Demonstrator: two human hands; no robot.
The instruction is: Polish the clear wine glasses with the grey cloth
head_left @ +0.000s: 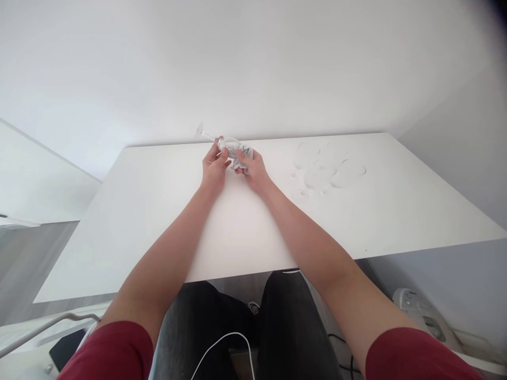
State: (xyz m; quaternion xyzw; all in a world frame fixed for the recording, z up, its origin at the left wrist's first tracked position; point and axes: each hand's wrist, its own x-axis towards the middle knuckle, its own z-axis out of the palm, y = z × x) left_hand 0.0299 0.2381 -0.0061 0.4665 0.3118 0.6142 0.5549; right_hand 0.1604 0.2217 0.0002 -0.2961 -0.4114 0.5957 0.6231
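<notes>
Pinching a clear stemmed glass [227,143], the left hand [214,164] in the head view has its thumb and fingers around it near the top of the thin stem. Just right of that grip, the right hand [256,168] squeezes a crumpled cloth [246,150] against the cup end. The foot pokes out left of the grip, toward the wall [253,68]; I cannot tell if they touch. Below the grip is the white table [158,211], and farther right lie faint clear round shapes [348,174], too pale to name. If the hands twist different ways, the stem could snap; if the fingers get loose, the smooth glass could slip and drop
</notes>
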